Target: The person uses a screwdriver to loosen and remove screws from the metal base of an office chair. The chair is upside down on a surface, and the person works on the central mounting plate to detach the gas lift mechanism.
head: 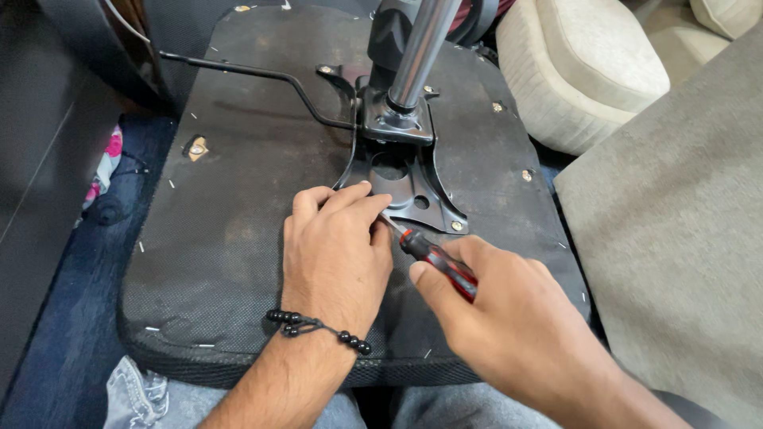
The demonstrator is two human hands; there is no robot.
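Across the person's lap, an upturned chair seat lies underside up, black fabric stapled around the edge, with the black metal mounting plate bolted at its middle and the chrome gas column rising from it; a thin black lever rod runs off to the left

Right hand is clamped around the red-and-black handle of a screwdriver, thumb along the grip. Shaft angles up-left toward the near left foot of the plate. Left hand lies flat on the seat, fingers together, fingertips pinching or steadying the shaft at the tip; the tip itself is hidden under them, can't tell if it's seated in a screw

Handling, my read: screwdriver is light, stiff, with a grippy handle; hold well back on the handle for torque and guide the shaft near the tip. Seat looks heavy and awkward with the column attached, padded edge gives under pressure; plate is rigid steel with thin edges, so grab the seat by the rim or column

Beige sofa cushions sit to the right, just beside the seat
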